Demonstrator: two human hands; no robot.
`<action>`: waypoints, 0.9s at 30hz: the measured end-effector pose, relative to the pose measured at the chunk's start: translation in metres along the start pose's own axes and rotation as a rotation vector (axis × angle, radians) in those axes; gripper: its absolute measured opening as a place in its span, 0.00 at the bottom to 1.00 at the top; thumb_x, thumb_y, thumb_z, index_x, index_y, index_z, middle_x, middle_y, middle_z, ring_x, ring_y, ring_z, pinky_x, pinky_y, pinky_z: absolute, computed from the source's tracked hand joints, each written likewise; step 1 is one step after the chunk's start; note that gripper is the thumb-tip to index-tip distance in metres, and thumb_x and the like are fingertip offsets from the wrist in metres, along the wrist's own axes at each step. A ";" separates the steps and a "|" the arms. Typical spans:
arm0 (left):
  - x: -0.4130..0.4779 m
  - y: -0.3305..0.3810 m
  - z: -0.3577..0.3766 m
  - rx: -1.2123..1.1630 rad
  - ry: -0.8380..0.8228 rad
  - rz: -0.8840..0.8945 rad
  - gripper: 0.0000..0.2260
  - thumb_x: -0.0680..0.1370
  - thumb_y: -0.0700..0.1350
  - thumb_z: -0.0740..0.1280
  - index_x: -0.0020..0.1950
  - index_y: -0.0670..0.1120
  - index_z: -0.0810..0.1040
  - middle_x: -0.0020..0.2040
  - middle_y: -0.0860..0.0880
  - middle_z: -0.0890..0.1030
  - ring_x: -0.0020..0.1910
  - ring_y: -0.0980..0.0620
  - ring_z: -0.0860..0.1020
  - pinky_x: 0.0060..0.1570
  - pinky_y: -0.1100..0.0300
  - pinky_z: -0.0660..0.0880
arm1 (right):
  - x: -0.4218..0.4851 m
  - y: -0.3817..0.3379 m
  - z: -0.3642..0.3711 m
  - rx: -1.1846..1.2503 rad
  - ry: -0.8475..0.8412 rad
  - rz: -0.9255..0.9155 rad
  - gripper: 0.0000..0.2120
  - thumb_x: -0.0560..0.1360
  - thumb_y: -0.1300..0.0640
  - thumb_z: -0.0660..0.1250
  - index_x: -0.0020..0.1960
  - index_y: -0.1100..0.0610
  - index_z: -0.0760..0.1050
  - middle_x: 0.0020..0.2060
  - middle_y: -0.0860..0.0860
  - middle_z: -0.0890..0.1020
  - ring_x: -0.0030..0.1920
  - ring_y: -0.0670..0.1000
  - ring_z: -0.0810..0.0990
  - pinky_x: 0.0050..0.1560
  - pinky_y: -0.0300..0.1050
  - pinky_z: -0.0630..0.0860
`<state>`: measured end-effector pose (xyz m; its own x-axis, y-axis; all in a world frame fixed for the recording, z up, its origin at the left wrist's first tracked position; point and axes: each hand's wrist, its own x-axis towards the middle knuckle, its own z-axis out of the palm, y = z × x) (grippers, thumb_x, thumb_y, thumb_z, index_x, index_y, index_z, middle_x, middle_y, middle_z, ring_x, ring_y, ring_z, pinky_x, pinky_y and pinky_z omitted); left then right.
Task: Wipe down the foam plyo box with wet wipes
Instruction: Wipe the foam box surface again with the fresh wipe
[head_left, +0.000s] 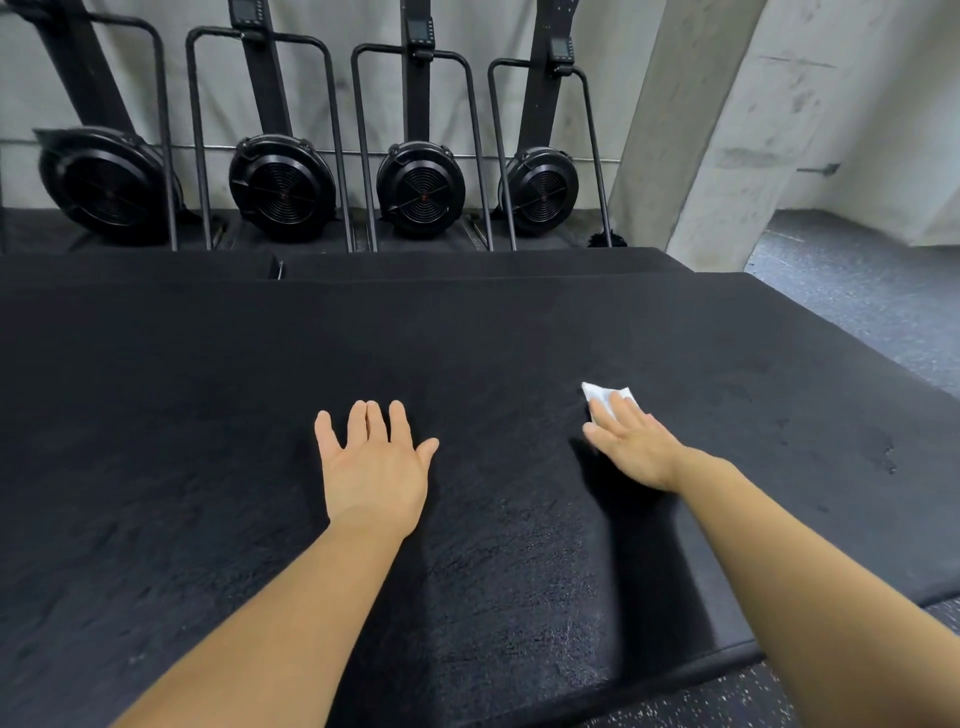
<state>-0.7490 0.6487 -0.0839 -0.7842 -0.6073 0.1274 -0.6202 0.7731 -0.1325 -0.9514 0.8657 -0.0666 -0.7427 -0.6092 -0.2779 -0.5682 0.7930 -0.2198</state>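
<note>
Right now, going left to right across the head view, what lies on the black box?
Left hand, flat on the foam plyo box → right hand, its fingers pressing the wet wipe.

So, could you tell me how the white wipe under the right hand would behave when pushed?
The small white wet wipe is probably floppy: it lies crumpled under the flat fingers of the right hand. Thin and light-looking, it likely bunches or drags on the textured black foam plyo box.
</note>
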 end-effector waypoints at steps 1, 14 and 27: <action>0.000 0.000 0.000 -0.002 -0.001 0.000 0.30 0.81 0.60 0.37 0.79 0.47 0.47 0.78 0.45 0.57 0.78 0.46 0.49 0.73 0.38 0.41 | -0.001 -0.003 0.000 0.035 -0.007 0.038 0.22 0.81 0.43 0.46 0.73 0.48 0.57 0.73 0.48 0.54 0.75 0.57 0.52 0.72 0.52 0.53; -0.026 -0.004 -0.011 -0.007 0.072 0.047 0.30 0.81 0.59 0.37 0.79 0.47 0.47 0.77 0.48 0.59 0.78 0.49 0.52 0.72 0.39 0.39 | -0.111 -0.116 0.053 -0.025 -0.039 -0.312 0.35 0.81 0.37 0.45 0.80 0.49 0.35 0.79 0.46 0.37 0.76 0.47 0.31 0.77 0.51 0.40; -0.076 0.010 -0.013 -0.054 0.010 0.044 0.39 0.71 0.61 0.24 0.79 0.49 0.44 0.78 0.48 0.59 0.78 0.48 0.50 0.70 0.39 0.37 | -0.059 -0.014 0.018 0.059 0.047 -0.115 0.24 0.80 0.43 0.48 0.75 0.46 0.54 0.72 0.47 0.57 0.74 0.59 0.57 0.70 0.52 0.57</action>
<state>-0.6953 0.7055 -0.0818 -0.8102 -0.5710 0.1323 -0.5832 0.8078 -0.0854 -0.8934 0.8901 -0.0644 -0.6901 -0.6943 -0.2043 -0.6299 0.7152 -0.3029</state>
